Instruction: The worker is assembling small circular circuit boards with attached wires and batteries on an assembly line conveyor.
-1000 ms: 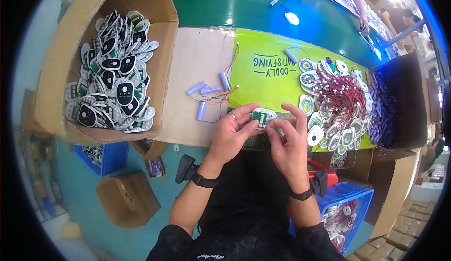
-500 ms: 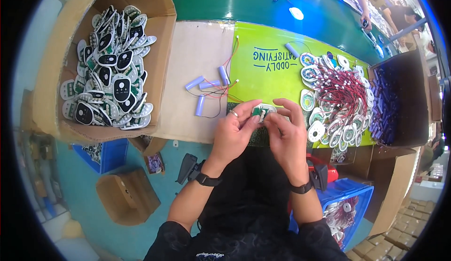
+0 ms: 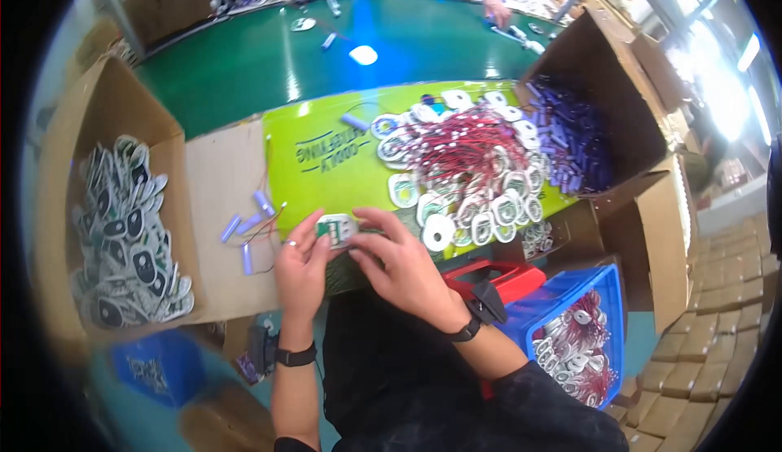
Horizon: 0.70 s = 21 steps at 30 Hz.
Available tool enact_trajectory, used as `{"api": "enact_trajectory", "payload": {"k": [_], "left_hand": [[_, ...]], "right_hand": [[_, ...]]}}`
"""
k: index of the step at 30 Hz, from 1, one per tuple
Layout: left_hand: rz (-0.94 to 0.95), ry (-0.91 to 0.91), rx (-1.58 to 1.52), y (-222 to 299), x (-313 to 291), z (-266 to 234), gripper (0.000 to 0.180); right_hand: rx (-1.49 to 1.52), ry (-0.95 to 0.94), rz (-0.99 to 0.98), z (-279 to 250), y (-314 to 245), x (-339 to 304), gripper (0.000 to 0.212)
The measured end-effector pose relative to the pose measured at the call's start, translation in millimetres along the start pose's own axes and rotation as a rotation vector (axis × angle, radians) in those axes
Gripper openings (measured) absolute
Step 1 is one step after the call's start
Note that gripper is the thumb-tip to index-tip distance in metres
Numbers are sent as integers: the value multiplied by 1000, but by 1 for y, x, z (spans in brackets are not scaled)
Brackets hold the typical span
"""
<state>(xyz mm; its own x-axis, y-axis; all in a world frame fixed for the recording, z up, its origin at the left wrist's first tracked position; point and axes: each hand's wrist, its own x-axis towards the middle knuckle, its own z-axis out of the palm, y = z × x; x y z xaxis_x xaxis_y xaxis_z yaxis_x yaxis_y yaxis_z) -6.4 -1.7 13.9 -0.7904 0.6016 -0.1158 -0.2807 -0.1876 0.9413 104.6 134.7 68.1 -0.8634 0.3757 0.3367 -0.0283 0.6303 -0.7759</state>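
Note:
My left hand (image 3: 301, 274) has a small white-cased green circuit board (image 3: 332, 229) pinched between thumb and fingers above the near edge of the table. Beside the board's right end is my right hand (image 3: 397, 263), its fingers bent and spread apart. Whether its fingertips touch the board is hard to tell. Several purple battery cells (image 3: 248, 258) with thin wires lie left of my hands on a beige board. To the right, white ring-shaped parts (image 3: 438, 230) are heaped with many red wires (image 3: 468, 152).
A cardboard box (image 3: 167, 126) at left holds many white-and-black panels. Another box (image 3: 635, 102) at right holds purple cells. Below it stands a blue crate (image 3: 617, 322) of wired parts. Across the green surface (image 3: 244, 77), another person's hand (image 3: 495, 10) works. Stacked cartons (image 3: 717, 330) fill the lower right.
My view has swung to the right, so the table items appear further left. The fingers of my right hand have spread more, while my left hand still holds the circuit board.

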Motion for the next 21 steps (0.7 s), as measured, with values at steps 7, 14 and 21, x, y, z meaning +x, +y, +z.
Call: {"api": "enact_trajectory", "payload": {"k": [7,14,21], "left_hand": [[60,78,-71,-11,4,-19,43],[85,57,-60,-10,1,-17,43],[79,55,-24,-9,3,-15,43]], "right_hand": [[-252,325,166,-122,51,-18,20],[-377,439,359,-181,96,-44,17],[-288,374,324,-160,85,-35,15]]}}
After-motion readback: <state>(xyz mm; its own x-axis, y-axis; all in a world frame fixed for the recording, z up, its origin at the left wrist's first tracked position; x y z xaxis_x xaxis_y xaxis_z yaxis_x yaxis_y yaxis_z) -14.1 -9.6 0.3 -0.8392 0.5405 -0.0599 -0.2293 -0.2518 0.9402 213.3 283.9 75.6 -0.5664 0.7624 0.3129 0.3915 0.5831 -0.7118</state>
